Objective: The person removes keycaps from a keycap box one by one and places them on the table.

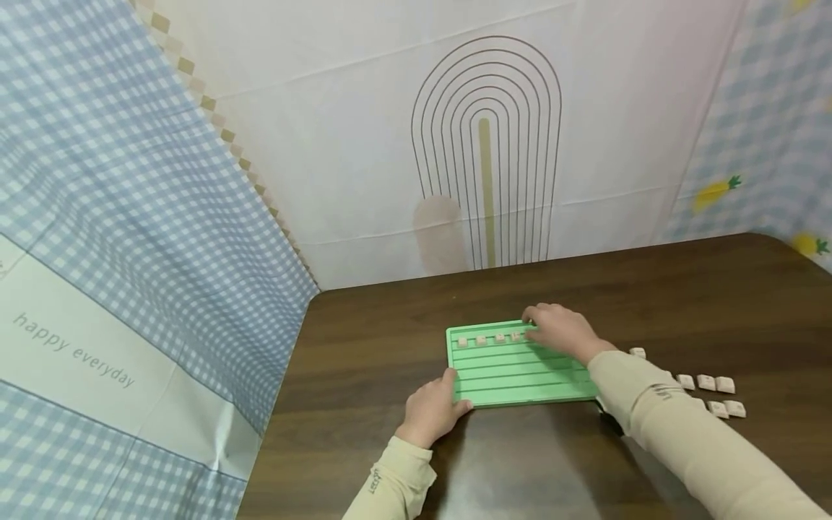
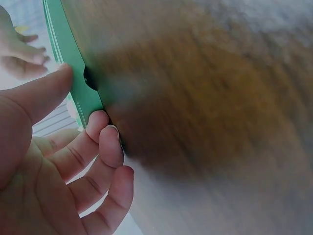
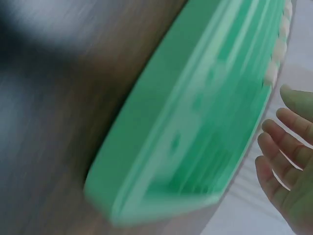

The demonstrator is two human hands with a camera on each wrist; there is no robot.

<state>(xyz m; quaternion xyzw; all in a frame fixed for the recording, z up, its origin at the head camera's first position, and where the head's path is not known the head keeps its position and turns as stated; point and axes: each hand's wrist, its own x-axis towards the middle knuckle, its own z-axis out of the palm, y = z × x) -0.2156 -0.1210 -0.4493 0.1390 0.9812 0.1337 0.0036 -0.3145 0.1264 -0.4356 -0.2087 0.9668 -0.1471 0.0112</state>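
A shallow green tray [image 1: 520, 372] with raised parallel ridges lies on the table. Several small cream keycaps [image 1: 481, 341] stand in a line along its far ridge. My left hand [image 1: 430, 408] grips the tray's near left corner, its thumb against the green side wall [image 2: 73, 63] and fingertips at the corner. My right hand [image 1: 562, 330] is over the far edge, just right of the keycap row. In the right wrist view its fingers are spread and loosely bent, with no keycap visible between them, close to the end keycap [image 3: 271, 73].
More loose cream keycaps [image 1: 707, 383] lie on the brown table [image 1: 364, 347] to the right, partly hidden by the right sleeve [image 1: 689, 426]. A small black object [image 1: 611, 421] shows beneath that sleeve. A printed cloth [image 1: 364, 144] hangs behind the table.
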